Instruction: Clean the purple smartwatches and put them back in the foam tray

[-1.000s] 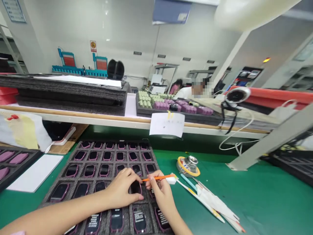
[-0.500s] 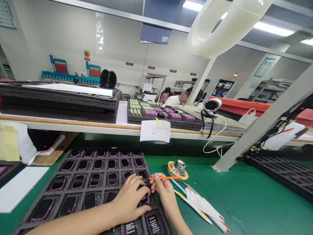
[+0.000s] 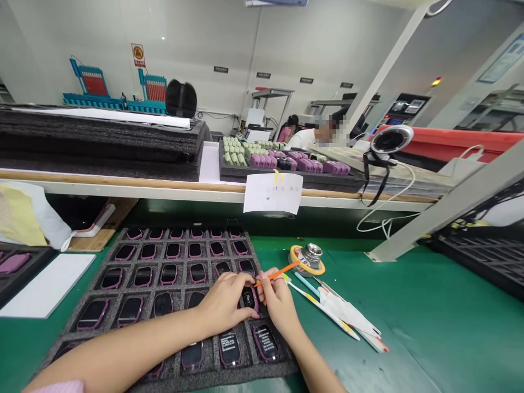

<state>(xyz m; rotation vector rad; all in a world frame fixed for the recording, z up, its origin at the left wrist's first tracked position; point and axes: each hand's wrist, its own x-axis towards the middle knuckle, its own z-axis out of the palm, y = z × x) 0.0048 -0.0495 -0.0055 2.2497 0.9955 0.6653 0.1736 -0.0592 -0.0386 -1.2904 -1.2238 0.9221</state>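
Note:
My left hand rests over the right side of a black foam tray, thumb and fingers curled around the edges of a purple-framed smartwatch. The watch screen faces up with faint markings on it. In my right hand, a thin orange stick is pinched between thumb and fingers. Its pointed left end lies close to the watch's upper edge; whether it touches, I cannot tell. Several more purple watches fill the tray's compartments. Toward the front, a watch with white text and another lit watch lie screen up.
Right of the tray are a tape roll with a metal-topped container, a toothbrush and tweezers partly under white tissue. A white board lies left. A shelf crosses behind, with a slanted post at right.
The view has shifted, bringing the tray's front edge into sight. The orange stick has turned from nearly level to slanting, its left tip lower. More of the watch shows between my hands.

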